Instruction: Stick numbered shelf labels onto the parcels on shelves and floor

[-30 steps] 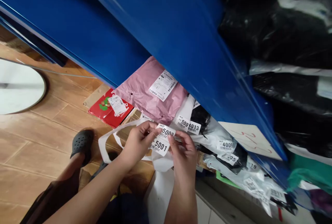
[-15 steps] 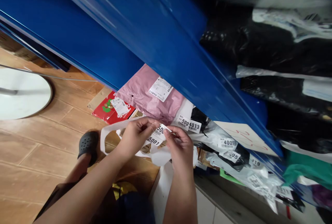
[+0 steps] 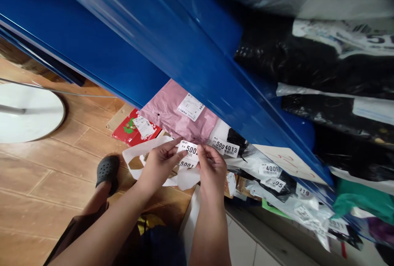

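Note:
A white printed label (image 3: 188,147), reading 08/21 and a number starting 500, is pinched between my two hands. My left hand (image 3: 158,165) holds its left edge, and my right hand (image 3: 212,166) has thumb and fingers on its right edge, covering the last digit. Just below it another label (image 3: 187,163) marked 5001 shows. A curling strip of white backing paper (image 3: 131,163) loops out behind and beneath my hands. Whether the upper label is still stuck to that strip I cannot tell. Behind my fingertips lies a pink plastic parcel (image 3: 168,106) with a shipping label.
A blue metal shelf (image 3: 147,40) slants across the view. Black bagged parcels (image 3: 308,65) fill its upper right. Lower right are bags with number labels, one 4009 (image 3: 270,170). A red package (image 3: 131,132) lies left of the pink parcel. A round white base (image 3: 30,112) stands on the floor.
The label in my hands has turned flatter toward me, so its date and number now show more fully. My right hand has shifted slightly left; both hands keep their pinch.

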Demonstrator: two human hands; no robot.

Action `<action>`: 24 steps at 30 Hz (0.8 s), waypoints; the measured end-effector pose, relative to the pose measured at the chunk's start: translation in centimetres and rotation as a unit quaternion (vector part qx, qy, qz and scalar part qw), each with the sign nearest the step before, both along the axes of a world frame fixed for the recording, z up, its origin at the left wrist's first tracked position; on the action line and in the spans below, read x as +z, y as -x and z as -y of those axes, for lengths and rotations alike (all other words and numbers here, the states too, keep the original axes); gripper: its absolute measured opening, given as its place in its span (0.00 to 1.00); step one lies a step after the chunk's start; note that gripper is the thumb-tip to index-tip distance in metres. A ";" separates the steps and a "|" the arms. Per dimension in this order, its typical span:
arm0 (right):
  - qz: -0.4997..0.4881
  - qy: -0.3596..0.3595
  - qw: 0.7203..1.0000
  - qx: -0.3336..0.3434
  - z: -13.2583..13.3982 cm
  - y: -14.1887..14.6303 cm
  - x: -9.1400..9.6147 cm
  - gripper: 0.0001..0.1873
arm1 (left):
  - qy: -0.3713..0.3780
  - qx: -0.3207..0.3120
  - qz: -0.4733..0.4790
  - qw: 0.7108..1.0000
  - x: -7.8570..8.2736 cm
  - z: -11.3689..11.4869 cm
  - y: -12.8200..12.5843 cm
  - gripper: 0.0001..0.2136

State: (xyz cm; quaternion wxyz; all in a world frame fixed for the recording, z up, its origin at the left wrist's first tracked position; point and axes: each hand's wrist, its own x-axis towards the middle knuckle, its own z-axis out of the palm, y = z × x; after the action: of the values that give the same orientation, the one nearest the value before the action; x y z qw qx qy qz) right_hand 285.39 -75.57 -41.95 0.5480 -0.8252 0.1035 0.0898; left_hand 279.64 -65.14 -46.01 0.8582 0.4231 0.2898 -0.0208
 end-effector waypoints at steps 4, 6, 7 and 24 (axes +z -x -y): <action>-0.019 -0.015 1.000 -0.010 0.0 0.1 -0.3 0.20 | 0.005 -0.004 0.001 1.000 0.0 -0.2 0.2 0.15; -0.028 -0.026 0.999 -0.012 0.1 0.1 -0.5 0.20 | -0.017 -0.007 -0.006 1.000 0.1 -0.2 0.1 0.13; -0.030 -0.030 0.999 -0.008 0.1 0.1 -0.5 0.19 | -0.028 -0.004 -0.012 1.000 0.2 -0.2 0.1 0.13; 0.069 0.077 0.993 0.061 -0.9 1.5 -0.7 0.11 | -0.236 0.015 -0.077 0.968 0.5 -0.9 -1.0 0.23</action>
State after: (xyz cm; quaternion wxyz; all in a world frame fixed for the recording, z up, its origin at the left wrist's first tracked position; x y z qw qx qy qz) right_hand 283.92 -74.72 -42.69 0.4821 -0.8739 0.0220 0.0576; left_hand 280.60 -64.22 -45.49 0.7092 0.6066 0.3581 0.0291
